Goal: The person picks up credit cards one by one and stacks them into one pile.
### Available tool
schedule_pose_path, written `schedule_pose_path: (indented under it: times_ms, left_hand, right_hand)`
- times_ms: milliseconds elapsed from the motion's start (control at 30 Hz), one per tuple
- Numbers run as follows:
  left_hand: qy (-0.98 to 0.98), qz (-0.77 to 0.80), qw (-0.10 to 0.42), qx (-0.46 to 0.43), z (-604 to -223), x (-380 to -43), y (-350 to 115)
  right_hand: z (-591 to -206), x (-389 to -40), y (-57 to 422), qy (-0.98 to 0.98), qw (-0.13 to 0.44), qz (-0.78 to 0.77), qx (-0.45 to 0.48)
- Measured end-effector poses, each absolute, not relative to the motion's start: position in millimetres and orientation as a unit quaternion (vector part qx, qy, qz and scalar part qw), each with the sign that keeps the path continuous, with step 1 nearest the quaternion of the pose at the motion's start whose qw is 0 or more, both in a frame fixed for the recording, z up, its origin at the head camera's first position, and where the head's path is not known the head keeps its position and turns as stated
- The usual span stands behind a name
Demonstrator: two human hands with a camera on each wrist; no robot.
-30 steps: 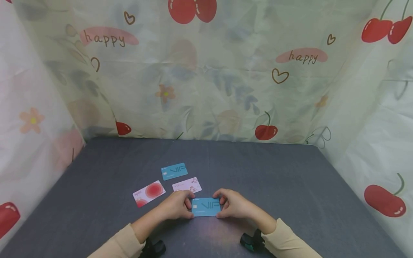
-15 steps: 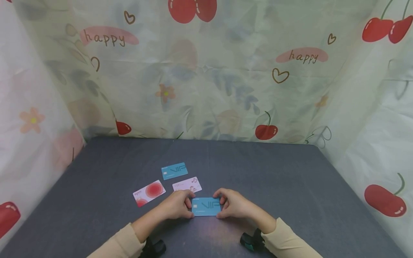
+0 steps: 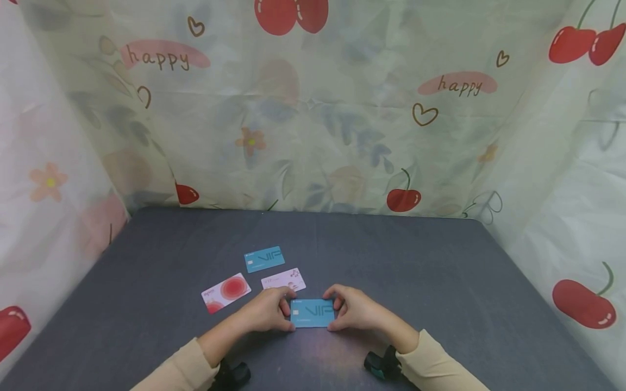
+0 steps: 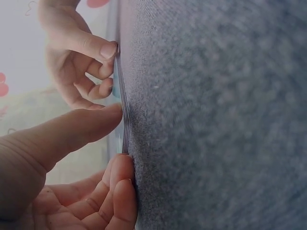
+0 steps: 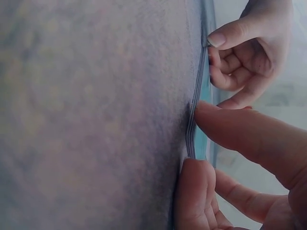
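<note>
Grey table (image 3: 415,271): card stack (image 3: 311,315), pinched by your left hand (image 3: 266,310) and right hand (image 3: 357,309); blue card (image 3: 264,259), pink card (image 3: 282,278), red-circled card (image 3: 226,293) leftward beyond it

Your top card (image 3: 312,313) is light blue, darker "VIP" lettering at right, small pale chip square at left. Edges under it read as thin dark and pale grey stripes in both your wrist views. Back card (image 3: 264,259) matches: same blue, same dark "VIP". Red-circle card (image 3: 222,295) is pale pink with ringed red discs, a big one plus a smaller one at the corner. Blossom card (image 3: 283,279): pale pink, darker pink floral print, partly covered. Tabletop (image 3: 401,260): dark blue-grey, plain. Your sleeves (image 3: 178,369) are plain beige, right mount (image 3: 386,365) black with a green patch. Curtain (image 3: 313,130): off-white, red cherries, grey-blue leaves, orange flowers, brown hearts, brown "happy" on pink ovals.
</note>
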State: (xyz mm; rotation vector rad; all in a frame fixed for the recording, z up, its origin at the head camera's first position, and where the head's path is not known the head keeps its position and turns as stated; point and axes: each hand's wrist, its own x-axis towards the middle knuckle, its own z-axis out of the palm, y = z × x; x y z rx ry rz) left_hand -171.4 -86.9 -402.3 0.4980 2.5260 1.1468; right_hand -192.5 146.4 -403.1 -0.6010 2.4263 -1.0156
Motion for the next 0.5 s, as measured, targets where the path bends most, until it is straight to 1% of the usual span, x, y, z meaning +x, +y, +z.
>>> schedule_pose_path:
  times_ms: [333, 500]
  left_hand:
    - [0.879, 0.410, 0.172, 0.172, -398.2, -169.7, -90.1]
    - [0.877, 0.411, 0.171, 0.178, -398.3, -171.4, -94.6]
  right_hand:
    - [-394.3, -194.6, 147.4, 0.870, 0.225, -0.379, -0.219]
    - [-391.7, -197.3, 145.4, 0.875, 0.216, -0.375, -0.217]
